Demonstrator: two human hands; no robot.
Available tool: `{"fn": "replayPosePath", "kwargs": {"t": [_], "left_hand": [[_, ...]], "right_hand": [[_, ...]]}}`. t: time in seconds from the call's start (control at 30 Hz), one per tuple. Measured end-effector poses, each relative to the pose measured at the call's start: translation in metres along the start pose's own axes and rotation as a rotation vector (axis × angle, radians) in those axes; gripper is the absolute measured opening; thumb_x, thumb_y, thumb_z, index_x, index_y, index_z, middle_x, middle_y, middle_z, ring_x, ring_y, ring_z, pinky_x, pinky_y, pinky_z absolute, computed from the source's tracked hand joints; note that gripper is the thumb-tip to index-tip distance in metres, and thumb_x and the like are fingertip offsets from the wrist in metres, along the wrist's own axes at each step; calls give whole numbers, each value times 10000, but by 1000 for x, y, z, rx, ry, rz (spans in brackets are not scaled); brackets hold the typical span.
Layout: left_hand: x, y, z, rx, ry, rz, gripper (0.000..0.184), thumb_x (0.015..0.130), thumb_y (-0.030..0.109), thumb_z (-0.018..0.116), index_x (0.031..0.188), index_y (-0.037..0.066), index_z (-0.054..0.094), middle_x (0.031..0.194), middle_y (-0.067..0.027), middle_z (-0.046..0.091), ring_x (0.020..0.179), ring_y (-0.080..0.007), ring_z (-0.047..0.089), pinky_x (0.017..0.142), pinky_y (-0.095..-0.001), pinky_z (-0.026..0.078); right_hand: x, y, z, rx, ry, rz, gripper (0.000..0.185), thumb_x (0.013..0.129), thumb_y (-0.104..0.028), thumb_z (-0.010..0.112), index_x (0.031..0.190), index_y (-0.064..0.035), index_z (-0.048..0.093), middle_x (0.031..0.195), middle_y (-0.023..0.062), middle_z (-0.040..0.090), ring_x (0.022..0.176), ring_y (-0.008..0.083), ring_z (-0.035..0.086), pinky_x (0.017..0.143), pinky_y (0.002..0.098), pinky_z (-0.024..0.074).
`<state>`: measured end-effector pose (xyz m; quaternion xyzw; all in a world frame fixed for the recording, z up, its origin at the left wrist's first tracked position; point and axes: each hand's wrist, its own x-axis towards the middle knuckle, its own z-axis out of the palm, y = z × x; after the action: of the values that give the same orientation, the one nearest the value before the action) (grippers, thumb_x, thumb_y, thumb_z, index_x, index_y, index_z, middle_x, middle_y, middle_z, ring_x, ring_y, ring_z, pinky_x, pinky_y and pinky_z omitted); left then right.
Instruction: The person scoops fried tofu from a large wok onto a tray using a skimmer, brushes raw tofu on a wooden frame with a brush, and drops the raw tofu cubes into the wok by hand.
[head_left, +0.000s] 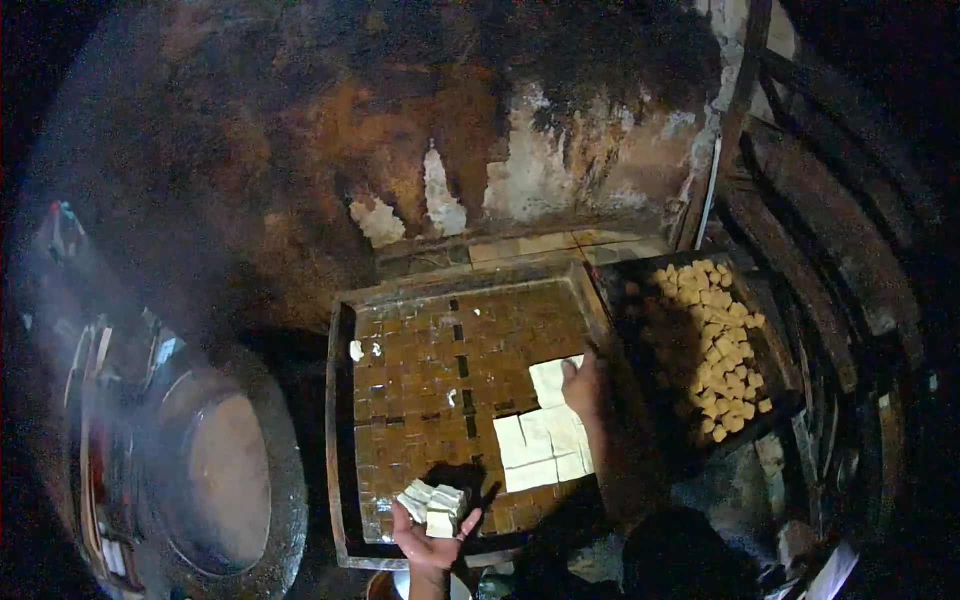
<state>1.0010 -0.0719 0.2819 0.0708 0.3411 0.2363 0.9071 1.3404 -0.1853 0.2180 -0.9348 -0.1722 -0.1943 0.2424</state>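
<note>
In the head view, my left hand (430, 548) is palm up at the front edge of a wood-framed tray, its fingers cupped around several white tofu pieces (440, 522). My right hand (585, 390) reaches over the tray's right side. Its thumb rests on a white tofu piece (547, 382) and its other fingers are mostly hidden. Just below that piece lies a flat group of cut tofu blocks (540, 447), set edge to edge on the woven mat (420, 420).
To the left stands a wide round pan (285, 500) with cloudy liquid, steam rising around it. A dark tray (640, 285) at the right holds many golden-brown cubes (722, 350). Small white crumbs (357, 350) lie on the mat. A stained wall (330, 140) rises behind.
</note>
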Motion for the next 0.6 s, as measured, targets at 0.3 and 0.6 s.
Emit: {"fn": "replayPosePath", "kwargs": {"t": [0.3,0.6], "left_hand": [[14,-13,-18,-20,-110,-10,595,856,729,319,1016,227,596,886,-42,672,777,-292,636,537,-456,461],[-3,-10,-17,-78,-89,-53,537,842,696,413,1097,259,592,978,12,647,922,-251,600,656,-543,441]], "right_hand": [[34,8,-5,95,-83,-51,261,855,-223,621,1014,-17,595,859,252,642,829,426,627,704,476,499],[-4,-52,-1,-124,-123,216,404,929,-372,483,1149,-37,538,1111,266,597,1006,449,571,860,524,444]]}}
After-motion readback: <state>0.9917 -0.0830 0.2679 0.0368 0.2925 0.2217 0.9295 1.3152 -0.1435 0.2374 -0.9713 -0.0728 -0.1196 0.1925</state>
